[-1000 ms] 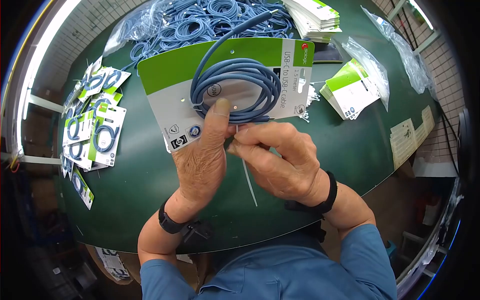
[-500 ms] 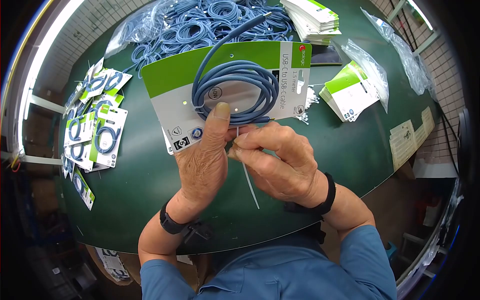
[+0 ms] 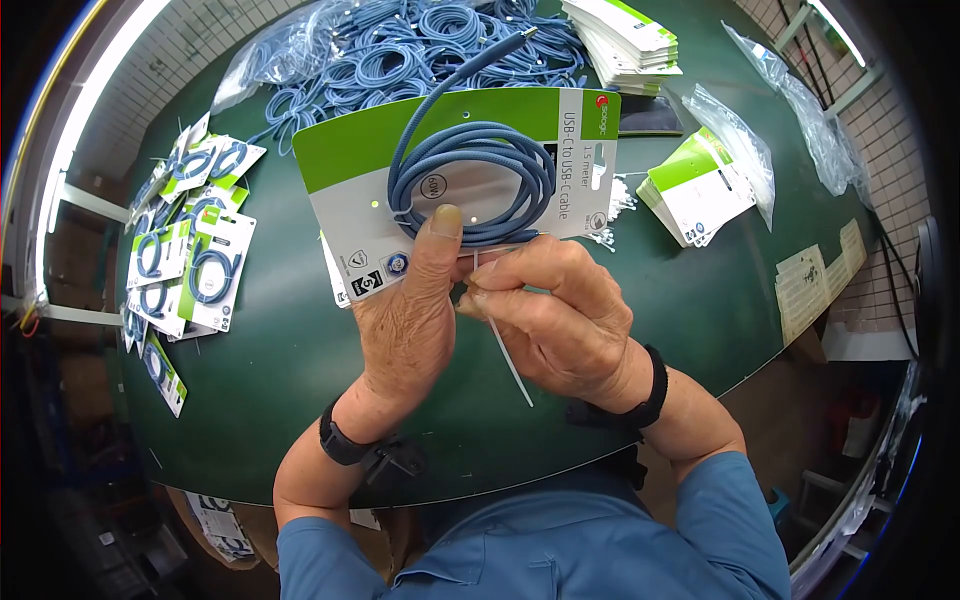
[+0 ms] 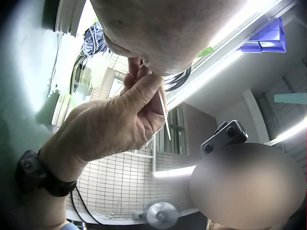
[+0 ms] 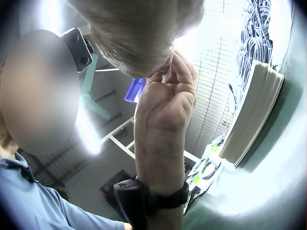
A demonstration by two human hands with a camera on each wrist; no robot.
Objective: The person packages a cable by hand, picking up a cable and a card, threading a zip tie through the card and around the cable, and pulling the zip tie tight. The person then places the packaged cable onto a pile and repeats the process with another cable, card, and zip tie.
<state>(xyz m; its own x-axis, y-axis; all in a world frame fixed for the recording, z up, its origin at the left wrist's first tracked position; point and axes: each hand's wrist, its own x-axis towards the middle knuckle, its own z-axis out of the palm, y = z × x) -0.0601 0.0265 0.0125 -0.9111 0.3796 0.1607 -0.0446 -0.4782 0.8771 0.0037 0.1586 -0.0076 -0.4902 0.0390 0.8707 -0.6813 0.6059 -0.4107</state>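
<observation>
In the head view the left hand (image 3: pixel 405 320) grips a green and white card (image 3: pixel 335 205), its thumb pressing a coiled blue cable (image 3: pixel 470 140) flat on the card's face. One end of the cable sticks up past the card's top edge. The right hand (image 3: pixel 570 320) pinches a thin white tie (image 3: pixel 512 365) just below the card's lower edge, and the tie's tail hangs down. The left wrist view shows the right hand (image 4: pixel 112 117) with the tie (image 4: pixel 164 112) between thumb and fingers. The left fingers behind the card are mostly hidden.
Carded cables (image 3: pixel 210 270) lie in a pile at the left. Loose coiled cables (image 3: pixel 400 50) fill the back, beside stacked cards (image 3: pixel 625 45). More cards (image 3: pixel 700 190), white ties (image 3: pixel 620 200) and plastic bags (image 3: pixel 800 100) lie at the right on the green table (image 3: pixel 300 420).
The card with the cable has shifted slightly right and down and turned a little. The tie's tail has swung to the right. Both hands keep their holds.
</observation>
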